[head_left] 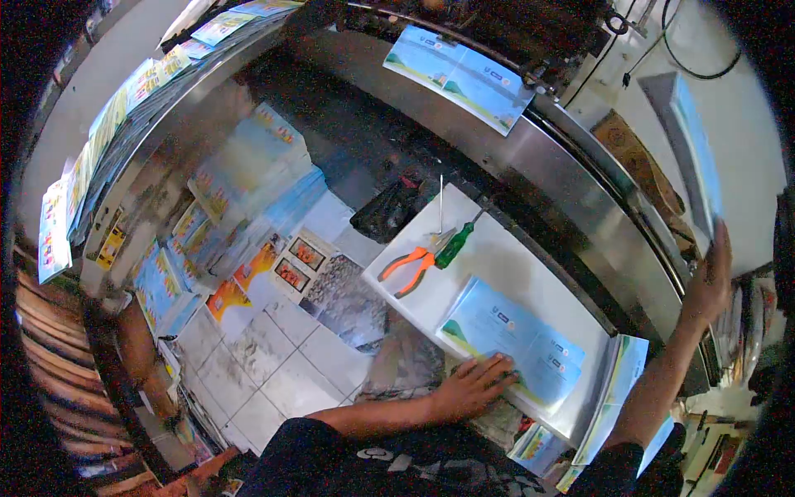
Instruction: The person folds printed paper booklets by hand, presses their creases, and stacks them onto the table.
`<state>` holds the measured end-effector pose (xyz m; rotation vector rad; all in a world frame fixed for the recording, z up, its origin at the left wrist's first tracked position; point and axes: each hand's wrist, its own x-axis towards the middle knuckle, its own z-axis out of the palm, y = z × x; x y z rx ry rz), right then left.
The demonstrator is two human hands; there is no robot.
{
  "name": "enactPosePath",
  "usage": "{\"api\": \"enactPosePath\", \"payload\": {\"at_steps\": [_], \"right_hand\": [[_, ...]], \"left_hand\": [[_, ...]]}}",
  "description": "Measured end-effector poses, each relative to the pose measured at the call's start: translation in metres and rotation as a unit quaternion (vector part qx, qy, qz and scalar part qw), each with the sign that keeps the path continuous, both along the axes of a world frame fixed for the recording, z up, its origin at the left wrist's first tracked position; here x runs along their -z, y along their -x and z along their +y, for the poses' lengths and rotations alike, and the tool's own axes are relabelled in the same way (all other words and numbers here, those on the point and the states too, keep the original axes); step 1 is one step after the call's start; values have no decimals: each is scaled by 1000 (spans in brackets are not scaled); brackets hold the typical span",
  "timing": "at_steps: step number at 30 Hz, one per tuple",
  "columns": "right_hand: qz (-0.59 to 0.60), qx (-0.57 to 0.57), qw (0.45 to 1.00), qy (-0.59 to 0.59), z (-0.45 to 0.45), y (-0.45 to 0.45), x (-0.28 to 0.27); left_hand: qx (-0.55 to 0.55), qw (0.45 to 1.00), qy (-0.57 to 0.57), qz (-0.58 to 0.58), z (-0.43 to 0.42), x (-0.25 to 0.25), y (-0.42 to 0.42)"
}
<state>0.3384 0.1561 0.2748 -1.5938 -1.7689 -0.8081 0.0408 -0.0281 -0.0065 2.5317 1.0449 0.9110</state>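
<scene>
My left hand (476, 386) lies with fingers stretched out on the near edge of a stack of light-blue printed booklets (517, 340), which rests on a white board (414, 286). Out to the right, my right hand (709, 286) grips the lower end of a thin blue-and-white stack of printed sheets (696, 149), held up on edge; some of its fingers are hidden. Beyond the booklets on the board are orange-handled pliers (410, 265), a green-handled screwdriver (455, 244) and a thin metal rod (441, 203).
A curved metal rail (546, 157) runs across the far side, with an open printed sheet (460, 74) hanging over it. More printed sheets (124, 116) line the left ledge. Piles of prints (257, 157) stand on the tiled floor (281, 348). Folded sheets (613, 398) stand beside the board's right end.
</scene>
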Motion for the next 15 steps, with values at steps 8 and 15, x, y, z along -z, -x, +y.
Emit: {"api": "enactPosePath", "payload": {"at_steps": [8,15], "right_hand": [[-144,3,960,241,23,16,121],[-100,-148,808,561,-157,113,163]], "left_hand": [[2,998,-34,-58,1,5,9],[-28,985,-52,-162,-6,-9,4]]}}
